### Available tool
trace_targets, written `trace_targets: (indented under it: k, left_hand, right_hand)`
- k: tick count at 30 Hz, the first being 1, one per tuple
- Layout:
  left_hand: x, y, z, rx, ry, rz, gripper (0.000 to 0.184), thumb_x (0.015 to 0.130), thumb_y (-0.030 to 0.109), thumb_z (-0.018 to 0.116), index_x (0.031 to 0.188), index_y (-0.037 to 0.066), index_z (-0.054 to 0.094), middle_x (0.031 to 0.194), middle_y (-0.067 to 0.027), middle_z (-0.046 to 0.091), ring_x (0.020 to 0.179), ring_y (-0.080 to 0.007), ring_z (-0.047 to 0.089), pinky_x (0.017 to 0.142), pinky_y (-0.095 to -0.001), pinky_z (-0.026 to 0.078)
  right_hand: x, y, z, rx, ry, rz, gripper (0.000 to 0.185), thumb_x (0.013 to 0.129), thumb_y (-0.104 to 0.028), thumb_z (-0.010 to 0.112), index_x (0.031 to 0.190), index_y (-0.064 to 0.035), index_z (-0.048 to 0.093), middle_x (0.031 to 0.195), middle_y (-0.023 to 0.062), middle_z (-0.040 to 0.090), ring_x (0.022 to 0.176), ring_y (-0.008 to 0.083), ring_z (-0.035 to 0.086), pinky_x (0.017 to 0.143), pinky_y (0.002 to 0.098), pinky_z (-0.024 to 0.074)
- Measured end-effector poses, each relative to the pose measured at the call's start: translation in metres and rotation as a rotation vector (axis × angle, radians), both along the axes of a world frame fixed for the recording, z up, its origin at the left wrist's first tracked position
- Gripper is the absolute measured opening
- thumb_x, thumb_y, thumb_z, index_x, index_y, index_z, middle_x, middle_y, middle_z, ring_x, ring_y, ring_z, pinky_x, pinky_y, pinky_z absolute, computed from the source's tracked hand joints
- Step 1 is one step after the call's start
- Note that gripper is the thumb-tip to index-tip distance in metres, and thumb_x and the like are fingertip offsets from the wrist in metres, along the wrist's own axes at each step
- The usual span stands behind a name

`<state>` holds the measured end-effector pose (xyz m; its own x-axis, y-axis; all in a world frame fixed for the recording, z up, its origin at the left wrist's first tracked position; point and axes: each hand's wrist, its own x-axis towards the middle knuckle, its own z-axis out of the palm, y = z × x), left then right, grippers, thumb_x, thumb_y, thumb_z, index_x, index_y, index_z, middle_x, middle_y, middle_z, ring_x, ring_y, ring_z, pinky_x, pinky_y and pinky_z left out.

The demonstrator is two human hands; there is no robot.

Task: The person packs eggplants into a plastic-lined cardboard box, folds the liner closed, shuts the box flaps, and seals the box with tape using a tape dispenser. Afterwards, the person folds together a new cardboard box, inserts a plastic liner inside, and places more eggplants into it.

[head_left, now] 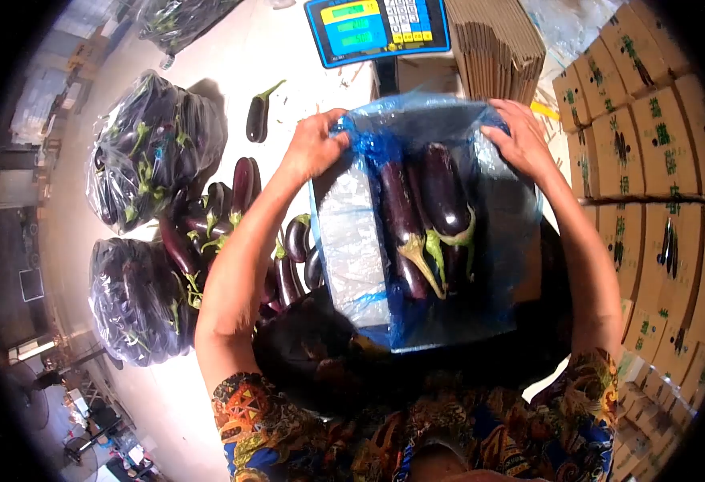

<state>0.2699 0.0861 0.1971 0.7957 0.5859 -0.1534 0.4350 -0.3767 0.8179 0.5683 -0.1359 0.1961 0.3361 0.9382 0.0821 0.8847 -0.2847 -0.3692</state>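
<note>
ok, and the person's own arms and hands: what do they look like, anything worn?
Left hand and right hand: no gloves. Forearms uncovered, no watch visible. Left sleeve and right sleeve: short, busy print in orange, red, blue and black.

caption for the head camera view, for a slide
Two hands grip the blue plastic liner of a box holding eggplants, below a digital scale
</note>
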Motion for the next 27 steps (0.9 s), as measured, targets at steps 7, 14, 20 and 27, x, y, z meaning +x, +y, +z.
trace_targets:
  k: [7,14,20,27]
  left_hand:
    - [-0.003,0.025,0.027,-0.271,-0.296,0.086,0.020,0.085,0.001,0.050,0.099,0.001,0.065,0.084,-0.0036,0.065,0.078,-0.0127,0.060,0.074,-0.0250,0.048]
    - [-0.037,-0.056,0.061,0.259,-0.222,-0.360,0.024,0.075,-0.002,0.061,0.099,0.004,0.062,0.096,-0.0051,0.063,0.091,-0.0166,0.059,0.082,-0.0286,0.046]
    - [-0.061,-0.078,0.065,0.241,-0.080,-0.249,0.009,0.084,0.001,0.063,0.093,0.002,0.061,0.088,-0.0030,0.061,0.082,-0.0146,0.057,0.075,-0.0274,0.046]
    - [-0.040,-0.087,0.085,0.024,-0.099,-0.283,0.008,0.083,0.004,0.061,0.091,0.002,0.062,0.086,-0.0011,0.059,0.085,-0.0118,0.055,0.080,-0.0274,0.044]
  right_hand:
    - [-0.016,0.003,0.035,0.183,0.571,-0.096,0.021,0.090,-0.025,0.061,0.090,-0.0046,0.061,0.075,0.0045,0.059,0.072,0.0117,0.055,0.067,0.0308,0.0467]
    - [-0.032,-0.040,0.049,-0.020,0.596,0.158,0.021,0.088,-0.026,0.063,0.087,-0.0083,0.052,0.073,0.0012,0.050,0.072,0.0102,0.048,0.065,0.0291,0.0426]
    - [-0.011,-0.069,0.037,0.070,0.607,0.026,0.021,0.088,-0.027,0.063,0.084,-0.0094,0.053,0.072,-0.0010,0.053,0.070,0.0118,0.051,0.065,0.0299,0.0436]
    - [-0.034,-0.019,0.051,-0.056,0.830,-0.047,0.050,0.090,-0.052,0.060,0.110,-0.0065,0.063,0.088,-0.0032,0.058,0.077,0.0072,0.052,0.060,0.0226,0.0397]
